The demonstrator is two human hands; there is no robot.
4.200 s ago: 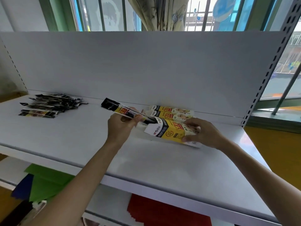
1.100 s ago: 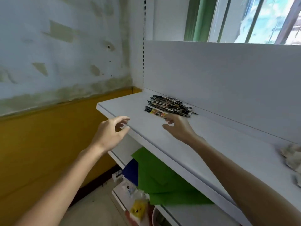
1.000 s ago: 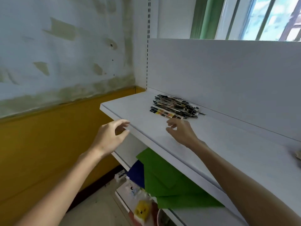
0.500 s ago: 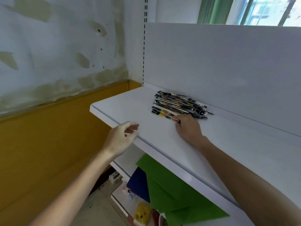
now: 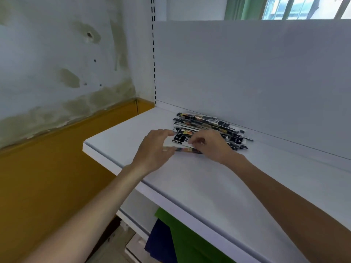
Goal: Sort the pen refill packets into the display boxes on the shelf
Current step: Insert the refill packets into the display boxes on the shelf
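A pile of black, yellow and white pen refill packets (image 5: 210, 124) lies on the white shelf (image 5: 199, 179) against its back panel, near the left end. Both hands are at the pile's near edge. My left hand (image 5: 155, 149) pinches the left end of a packet (image 5: 179, 139) from the front of the pile. My right hand (image 5: 210, 145) has its curled fingers on the same packet, a little further right. The display boxes are out of view.
The shelf's left end (image 5: 85, 145) and front edge (image 5: 171, 204) drop off to a yellow-and-white wall. Green (image 5: 190, 242) and dark blue sheets (image 5: 161, 242) lie on a lower shelf. The white back panel (image 5: 247, 73) rises behind the pile.
The view has swung left from the display boxes to the pile. My right hand reached the pile first; now my left hand has come up onto the shelf and both hold a packet.
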